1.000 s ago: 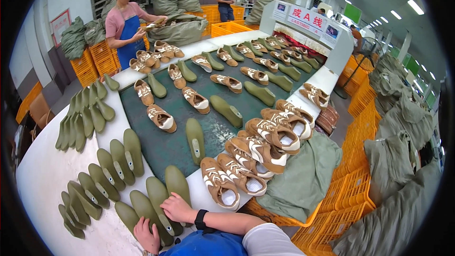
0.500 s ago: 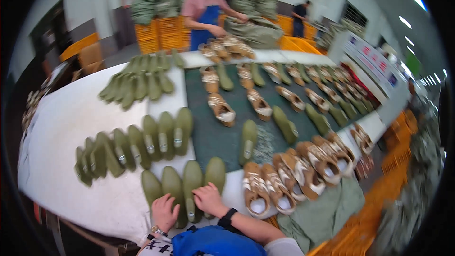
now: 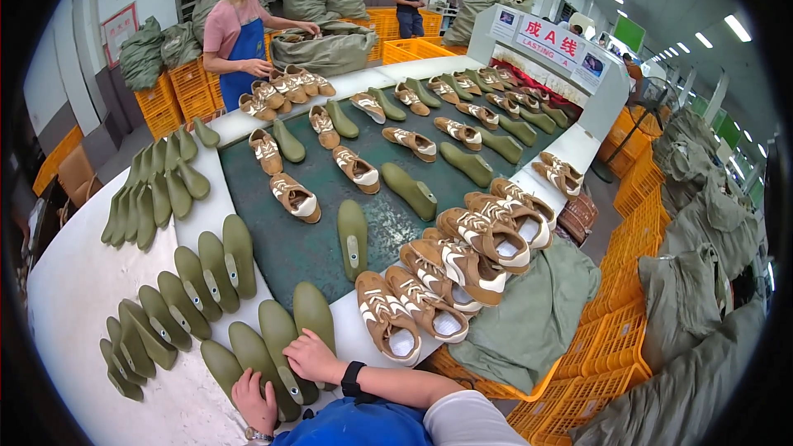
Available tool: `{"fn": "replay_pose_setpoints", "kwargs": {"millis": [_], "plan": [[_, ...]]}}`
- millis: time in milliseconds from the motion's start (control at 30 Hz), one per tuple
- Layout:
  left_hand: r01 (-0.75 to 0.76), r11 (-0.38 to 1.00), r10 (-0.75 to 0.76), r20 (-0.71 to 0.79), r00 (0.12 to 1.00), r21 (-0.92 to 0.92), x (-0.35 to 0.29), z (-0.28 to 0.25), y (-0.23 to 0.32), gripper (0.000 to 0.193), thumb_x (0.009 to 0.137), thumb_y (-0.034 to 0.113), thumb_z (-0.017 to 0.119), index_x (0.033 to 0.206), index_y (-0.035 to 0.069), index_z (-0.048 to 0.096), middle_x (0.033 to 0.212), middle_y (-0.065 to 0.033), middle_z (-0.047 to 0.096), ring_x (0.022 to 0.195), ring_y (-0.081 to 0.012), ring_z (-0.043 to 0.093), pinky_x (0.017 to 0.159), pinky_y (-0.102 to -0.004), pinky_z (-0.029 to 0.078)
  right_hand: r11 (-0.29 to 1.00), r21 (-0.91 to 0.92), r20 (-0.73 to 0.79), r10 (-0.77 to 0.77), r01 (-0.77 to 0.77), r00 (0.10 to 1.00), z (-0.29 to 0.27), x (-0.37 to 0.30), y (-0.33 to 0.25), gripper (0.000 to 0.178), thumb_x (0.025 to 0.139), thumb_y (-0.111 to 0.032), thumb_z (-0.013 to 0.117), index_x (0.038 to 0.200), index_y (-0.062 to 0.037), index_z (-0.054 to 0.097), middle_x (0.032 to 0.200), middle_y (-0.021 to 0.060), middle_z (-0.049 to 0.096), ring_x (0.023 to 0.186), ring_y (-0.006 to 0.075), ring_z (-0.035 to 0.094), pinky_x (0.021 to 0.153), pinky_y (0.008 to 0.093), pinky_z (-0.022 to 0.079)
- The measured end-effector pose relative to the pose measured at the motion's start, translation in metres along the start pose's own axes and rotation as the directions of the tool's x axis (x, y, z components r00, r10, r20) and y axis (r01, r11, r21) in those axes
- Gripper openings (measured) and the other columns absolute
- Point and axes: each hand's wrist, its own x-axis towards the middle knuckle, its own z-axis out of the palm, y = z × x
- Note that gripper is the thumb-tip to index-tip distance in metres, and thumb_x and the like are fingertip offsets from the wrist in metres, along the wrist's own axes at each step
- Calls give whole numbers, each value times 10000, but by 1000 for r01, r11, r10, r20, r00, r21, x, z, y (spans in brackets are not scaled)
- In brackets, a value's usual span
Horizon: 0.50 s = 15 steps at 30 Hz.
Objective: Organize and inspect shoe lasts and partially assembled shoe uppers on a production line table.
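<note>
at the near left, a slanting row of olive-green shoe lasts (image 3: 180, 301) is standing on the white tabletop (image 3: 99, 281), and behind it, at the far left, a tighter group of similar lasts (image 3: 144, 219) is lying. a little more to the right, at the far side, a co-worker (image 3: 241, 41) in a blue apron is standing beside a sack.

at the near middle, the person's left hand (image 3: 254, 399) is resting on the left part of four lasts (image 3: 277, 326), which are standing side by side near the tabletop's edge. its fingers are lying half spread. the right hand (image 3: 314, 357) is reaching over the right two, with the fingers loosely bent upon them. the undersides are hiding, so i cannot tell if either hand is really gripping.

the step in hand is seeming to be the handling and lining up of these four. for lifting one, the next move would be calling for fingers closing around its body, while the neighbours are staying upright.

to the right, a single last (image 3: 353, 235) is lying on the dark green surface (image 3: 273, 239), then brown-and-white shoes (image 3: 387, 318) are crowding near a green cloth (image 3: 529, 314). at the right, orange crates (image 3: 615, 347) are standing beside bulky sacks (image 3: 686, 297).
</note>
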Motion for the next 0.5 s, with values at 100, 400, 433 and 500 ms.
{"fn": "replay_pose_setpoints", "kwargs": {"millis": [100, 400, 433, 500], "plan": [[30, 999, -29, -18, 999, 16, -4, -9, 1, 302, 770, 169, 637, 1037, 34, 594, 1146, -156, 567, 1052, -331, 512, 927, -436, 364, 999, 14, 10, -30, 30, 1000, 2, 5, -8, 115, 762, -143, 601, 846, -87, 654, 789, 70, 631, 820, 250, 600, 959, 451, 389], [46, 999, -46, -7, 999, 12, 9, -14, 11, 297, 760, 244, 667, 1004, 81, 618, 1108, -102, 585, 1021, -262, 549, 914, -416, 386, 999, 10, -4, -38, 38, 999, -7, 3, -2, 121, 772, -150, 596, 856, -97, 665, 794, 68, 639, 801, 249, 596, 952, 460, 383], [49, 999, -48, -13, 999, 17, 6, -15, 10, 299, 761, 246, 667, 1006, 82, 618, 1108, -102, 585, 1020, -261, 549, 915, -415, 385, 999, 15, -2, -49, 49, 999, -6, 3, -4, 119, 769, -146, 599, 856, -95, 664, 794, 66, 638, 799, 250, 595, 950, 457, 384], [49, 999, -49, -16, 999, 17, 4, -18, 9, 301, 762, 249, 666, 1008, 82, 619, 1108, -102, 584, 1019, -260, 550, 916, -415, 385, 998, 16, 0, -56, 56, 998, -6, 4, -6, 118, 766, -142, 603, 855, -94, 663, 794, 64, 637, 796, 250, 593, 949, 454, 385]]}}
